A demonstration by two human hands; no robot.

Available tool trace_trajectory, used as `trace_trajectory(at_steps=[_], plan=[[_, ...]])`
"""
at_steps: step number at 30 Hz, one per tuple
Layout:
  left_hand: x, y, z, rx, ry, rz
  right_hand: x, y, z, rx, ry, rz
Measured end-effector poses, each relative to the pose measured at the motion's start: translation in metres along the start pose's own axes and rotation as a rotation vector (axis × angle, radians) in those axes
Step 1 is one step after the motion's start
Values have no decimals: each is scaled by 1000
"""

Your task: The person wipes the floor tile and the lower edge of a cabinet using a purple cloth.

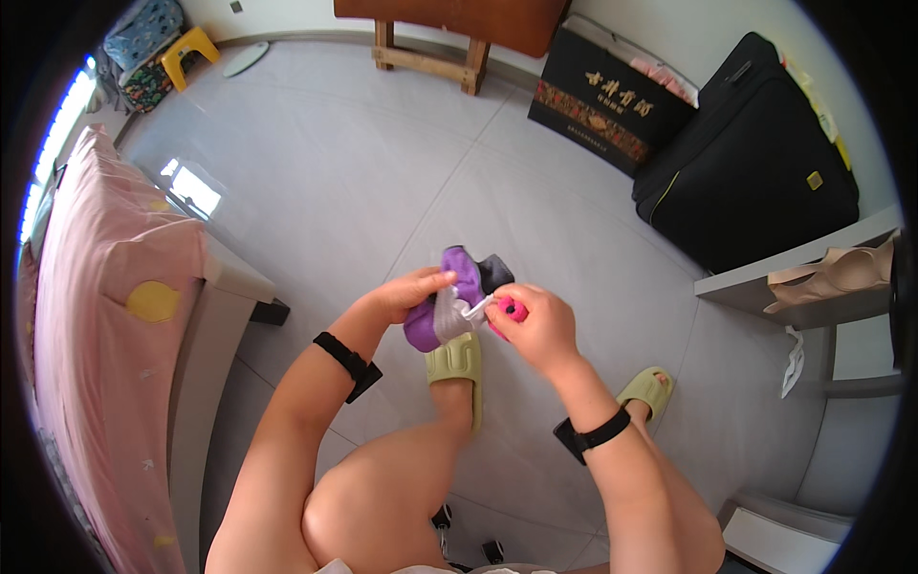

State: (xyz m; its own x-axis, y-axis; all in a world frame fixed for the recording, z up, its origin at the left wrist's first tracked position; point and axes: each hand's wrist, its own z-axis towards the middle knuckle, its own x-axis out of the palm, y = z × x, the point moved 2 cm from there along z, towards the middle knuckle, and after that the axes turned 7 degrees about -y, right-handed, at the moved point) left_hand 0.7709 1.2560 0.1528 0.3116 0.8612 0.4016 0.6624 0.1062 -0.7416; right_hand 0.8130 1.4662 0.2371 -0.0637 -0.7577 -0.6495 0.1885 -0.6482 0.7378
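My left hand [411, 291] grips a small purple and grey shoe [442, 320] with a dark lining, its thumb lying on the purple part. The shoe is held tilted in the air above the floor, over one of my slippers. My right hand [537, 327] is closed around a bright pink object [514, 308] with a dark spot on its end. From that hand a narrow white piece [478, 308] reaches to the shoe's grey side; whether it belongs to the pink object or to the shoe I cannot tell.
Pale green slippers [455, 359] are on my feet on the grey tiled floor [316, 172]. A bed with a pink cover [115, 316] stands left. A black suitcase [736, 163], a dark paper bag [612, 91] and a shelf with a beige bra [832, 275] are right. A wooden table [459, 19] stands behind.
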Motion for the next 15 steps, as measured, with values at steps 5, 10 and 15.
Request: trace_trajectory(at_steps=[5, 10, 15], plan=[[40, 13, 36, 109, 134, 296, 9, -19, 35, 64, 186, -196], [13, 41, 32, 80, -8, 128, 30, -33, 44, 197, 227, -62], [-55, 101, -9, 58, -444, -63, 61, -87, 1, 524, 153, 323]])
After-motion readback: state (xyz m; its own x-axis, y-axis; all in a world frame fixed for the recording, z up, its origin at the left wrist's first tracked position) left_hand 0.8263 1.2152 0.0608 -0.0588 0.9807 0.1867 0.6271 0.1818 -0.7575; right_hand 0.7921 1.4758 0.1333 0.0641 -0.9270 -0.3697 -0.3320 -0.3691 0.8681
